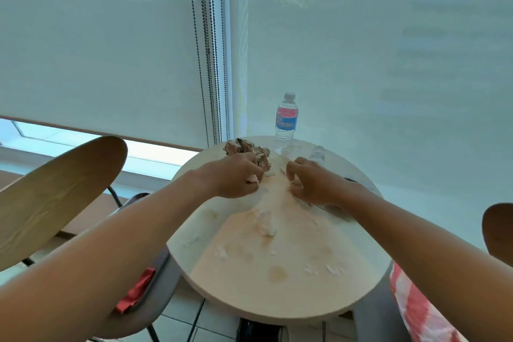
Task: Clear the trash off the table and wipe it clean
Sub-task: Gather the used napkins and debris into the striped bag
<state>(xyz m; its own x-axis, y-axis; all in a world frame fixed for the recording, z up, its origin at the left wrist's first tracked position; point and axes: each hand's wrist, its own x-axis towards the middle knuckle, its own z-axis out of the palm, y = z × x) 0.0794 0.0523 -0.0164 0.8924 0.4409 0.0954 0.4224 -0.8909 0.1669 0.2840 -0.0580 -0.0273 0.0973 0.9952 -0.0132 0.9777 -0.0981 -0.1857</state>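
A round white table carries scattered trash. Crumpled brown paper lies at its far edge, and several white tissue scraps, the biggest wad, dot the middle. My left hand sits just in front of the brown paper, fingers curled round a small white scrap. My right hand is beside it, fingers curled down onto the tabletop; what it holds, if anything, is hidden. A brownish stain marks the near part of the table.
An upright water bottle stands at the table's far edge, with a small clear bottle lying right of it. A wooden chair back is at left, another chair at right. A red cloth lies on the left chair's seat.
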